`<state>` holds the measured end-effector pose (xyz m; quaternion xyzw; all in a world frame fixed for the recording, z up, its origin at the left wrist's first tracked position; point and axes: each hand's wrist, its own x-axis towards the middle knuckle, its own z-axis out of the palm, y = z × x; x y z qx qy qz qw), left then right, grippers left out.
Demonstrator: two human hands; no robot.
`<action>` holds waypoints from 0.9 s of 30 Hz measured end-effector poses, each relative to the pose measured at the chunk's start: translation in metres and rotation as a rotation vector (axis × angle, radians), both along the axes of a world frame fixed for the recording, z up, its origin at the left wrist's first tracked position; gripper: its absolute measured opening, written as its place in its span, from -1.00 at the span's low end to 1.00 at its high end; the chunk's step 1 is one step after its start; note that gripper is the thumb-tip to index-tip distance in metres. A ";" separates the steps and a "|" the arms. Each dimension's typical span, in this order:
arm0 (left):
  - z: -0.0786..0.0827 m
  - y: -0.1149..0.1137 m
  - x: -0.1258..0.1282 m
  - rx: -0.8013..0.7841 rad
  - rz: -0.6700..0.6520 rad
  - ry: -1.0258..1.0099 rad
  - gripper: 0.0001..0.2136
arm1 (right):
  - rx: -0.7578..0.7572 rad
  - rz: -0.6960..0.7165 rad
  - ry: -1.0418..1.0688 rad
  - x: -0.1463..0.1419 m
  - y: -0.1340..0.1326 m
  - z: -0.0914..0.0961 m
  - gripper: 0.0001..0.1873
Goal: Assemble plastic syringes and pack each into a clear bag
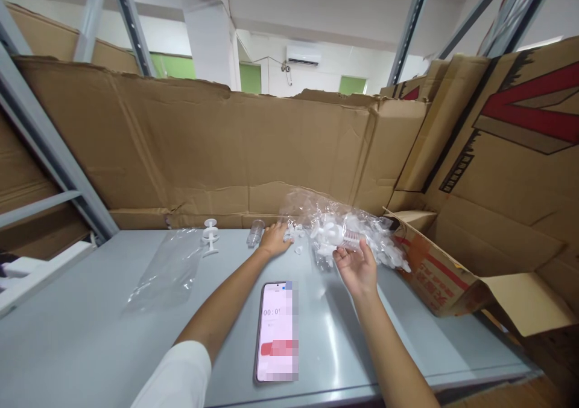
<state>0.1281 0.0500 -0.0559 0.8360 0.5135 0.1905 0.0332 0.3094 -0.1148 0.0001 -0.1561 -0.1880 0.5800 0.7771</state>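
Note:
My right hand (359, 267) holds a large clear plastic syringe (353, 239) with a white end piece, its thumb and fingers around the ridged barrel. The white end points left over a clear plastic bag (298, 206). My left hand (274, 239) lies low with fingers stretched out beside several small white plastic pieces (296, 234); what is under its fingers is hidden. Just left of that hand lies a clear ribbed barrel (256, 233). Farther left stands a white plunger with round discs (210, 237).
Several white parts (375, 233) fill the bag at the right. A flat clear bag (169, 269) lies at the left. A phone (274, 329) showing a timer rests in front. An open cardboard box (443, 275) stands right, and cardboard walls (271, 148) line the grey table (226, 347).

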 end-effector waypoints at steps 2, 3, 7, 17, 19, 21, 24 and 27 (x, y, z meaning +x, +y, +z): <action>0.000 -0.001 0.000 0.009 0.012 0.017 -0.61 | -0.002 -0.005 0.003 0.000 0.000 0.000 -0.89; 0.001 -0.001 0.000 0.013 0.013 0.024 -0.61 | -0.004 -0.006 0.004 0.000 0.000 0.000 -0.89; 0.001 -0.003 -0.003 0.018 -0.003 0.048 -0.65 | -0.001 -0.013 0.009 -0.001 -0.001 0.002 -0.90; 0.000 -0.010 -0.011 -0.042 -0.030 -0.015 -0.75 | -0.020 -0.018 0.008 -0.004 -0.001 0.003 -0.88; -0.001 -0.014 -0.011 -0.060 -0.027 -0.075 -0.79 | -0.028 -0.022 0.003 -0.004 -0.002 0.003 -0.86; -0.002 -0.017 -0.010 -0.075 -0.017 -0.163 -0.83 | -0.040 -0.031 -0.014 -0.004 -0.002 0.004 -0.84; 0.002 -0.020 -0.013 -0.085 0.006 -0.351 -0.92 | -0.086 -0.063 -0.064 -0.004 -0.001 0.004 -0.77; 0.016 -0.023 -0.021 -0.084 0.026 -0.593 -0.92 | -0.173 -0.106 -0.103 -0.005 0.000 0.003 -0.70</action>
